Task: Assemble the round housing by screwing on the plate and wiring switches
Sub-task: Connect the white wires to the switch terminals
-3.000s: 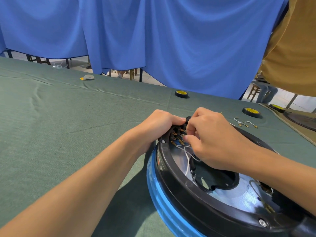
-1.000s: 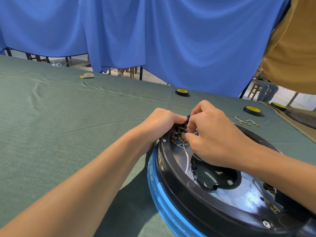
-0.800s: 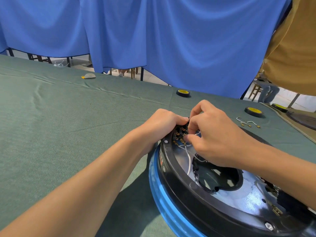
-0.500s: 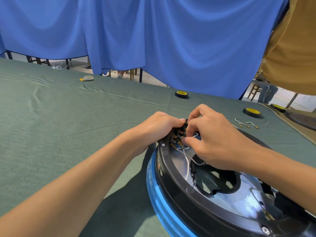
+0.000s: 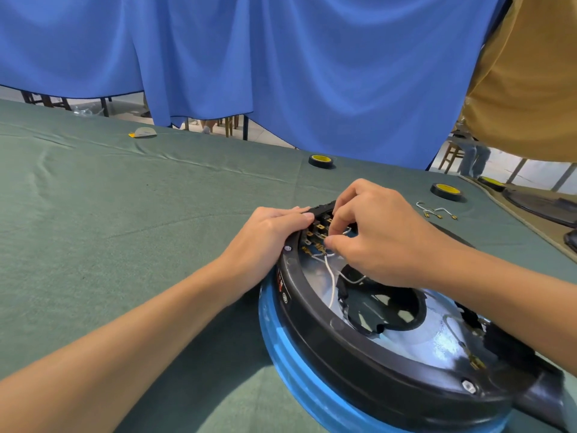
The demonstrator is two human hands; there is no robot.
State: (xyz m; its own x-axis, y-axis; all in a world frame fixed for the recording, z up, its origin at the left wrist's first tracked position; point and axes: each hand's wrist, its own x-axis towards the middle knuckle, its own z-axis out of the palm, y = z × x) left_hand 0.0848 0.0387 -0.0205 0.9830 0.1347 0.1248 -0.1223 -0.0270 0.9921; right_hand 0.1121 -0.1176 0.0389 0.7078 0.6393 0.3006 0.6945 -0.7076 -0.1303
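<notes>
The round housing (image 5: 327,348), black with a blue base, lies on the green table at lower right, its shiny metal plate (image 5: 437,335) facing up. At its far rim sits a block of switches (image 5: 313,237) with brass terminals. My left hand (image 5: 265,239) grips the rim beside the switches, fingertips on the black edge. My right hand (image 5: 374,232) hovers over the terminals and pinches a white wire (image 5: 331,276), which runs from the terminals down toward the plate's dark centre opening.
Two loose white wires with brass ends (image 5: 435,211) lie on the cloth to the right. Two black-and-yellow tape rolls (image 5: 321,160) (image 5: 447,191) stand further back. A blue curtain hangs behind the table; a person in a mustard shirt (image 5: 530,73) stands at right.
Both hands have stayed at the switch block; my right fingers shifted slightly while working the white wire at the terminals. The view wobbled a little.
</notes>
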